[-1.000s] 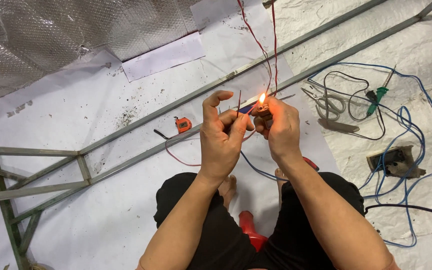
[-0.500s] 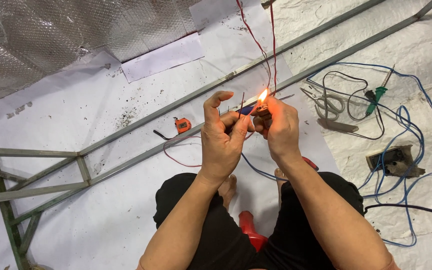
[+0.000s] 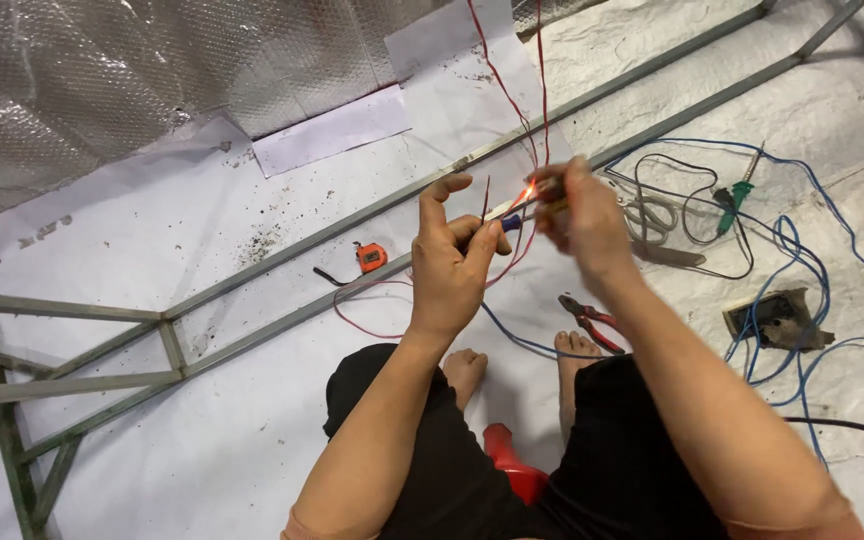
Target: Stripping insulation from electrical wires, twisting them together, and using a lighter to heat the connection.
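Flame (image 3: 525, 194) between both hands, above the floor's metal rails | left hand (image 3: 449, 262) pinches blue lighter (image 3: 508, 223), index finger raised | right hand (image 3: 582, 215) pinches red wire (image 3: 540, 90) at the flame | pliers (image 3: 588, 320) near feet

One camera sits on the person's head and looks straight down, close to both hands in the middle of the frame, with the floor (image 3: 202, 420) all around.

Left hand (image 3: 449, 262) and right hand (image 3: 580, 212) raised close together, fingers pinched.
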